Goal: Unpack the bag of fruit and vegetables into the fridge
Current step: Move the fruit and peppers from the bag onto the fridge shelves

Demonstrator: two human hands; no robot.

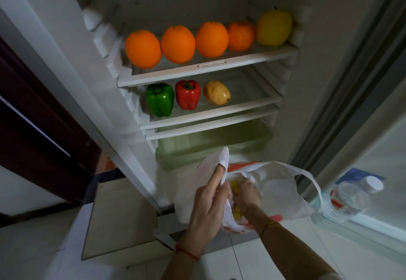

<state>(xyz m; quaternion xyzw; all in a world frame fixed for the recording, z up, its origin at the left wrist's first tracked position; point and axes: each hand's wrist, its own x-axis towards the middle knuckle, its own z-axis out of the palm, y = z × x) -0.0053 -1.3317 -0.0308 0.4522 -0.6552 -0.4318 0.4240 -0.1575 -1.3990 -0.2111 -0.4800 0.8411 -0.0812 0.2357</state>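
Note:
A white plastic bag (279,189) with orange print hangs in front of the open fridge's bottom. My left hand (208,205) grips the bag's left rim and handle, holding it open. Inside the bag is my right hand (248,194), with its fingers curled around something yellow (235,186) that is mostly hidden. On the upper shelf (197,70) stand several oranges (178,44) and a yellow fruit (273,28). The lower shelf (208,114) holds a green pepper (160,99), a red pepper (187,95) and a potato (216,92).
A greenish crisper drawer (211,143) sits below the shelves. The fridge door (362,125) stands open on the right, with a plastic water bottle (351,198) in its rack. A dark wooden door (33,114) and a low box (118,218) are on the left.

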